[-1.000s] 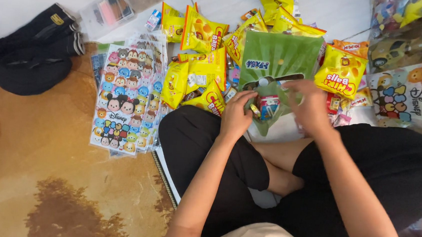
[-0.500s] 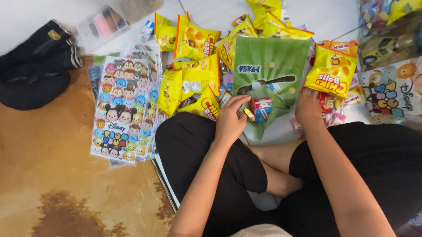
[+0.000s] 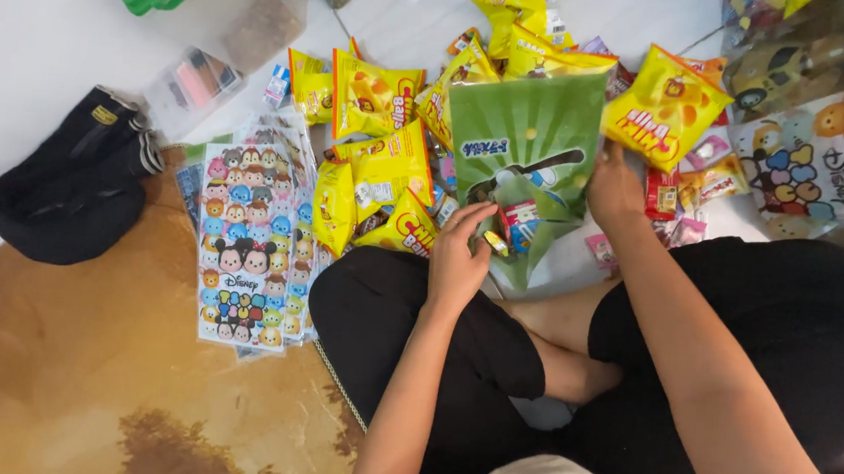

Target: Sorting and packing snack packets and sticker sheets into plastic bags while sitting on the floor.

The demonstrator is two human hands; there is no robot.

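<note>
White floor (image 3: 47, 27) beside brown rug (image 3: 80, 371). Green gift bag (image 3: 525, 140) lay before crossed legs, among yellow snack packets (image 3: 373, 93). Left hand (image 3: 459, 255) gripped bag mouth, pinching small candy (image 3: 495, 241). Right hand (image 3: 615, 187) lifted one yellow snack packet (image 3: 665, 108) at bag's right edge. Sticker-sheet stack (image 3: 246, 243) lay left.

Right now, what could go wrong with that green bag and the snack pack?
1. The left hand grips only the mouth of the green bag, with small sweets at the opening; they could spill.
2. The right hand holds the yellow snack pack by its lower edge, tilted; it may slip.
3. Loose packs crowd the bag and could get knocked aside.
</note>
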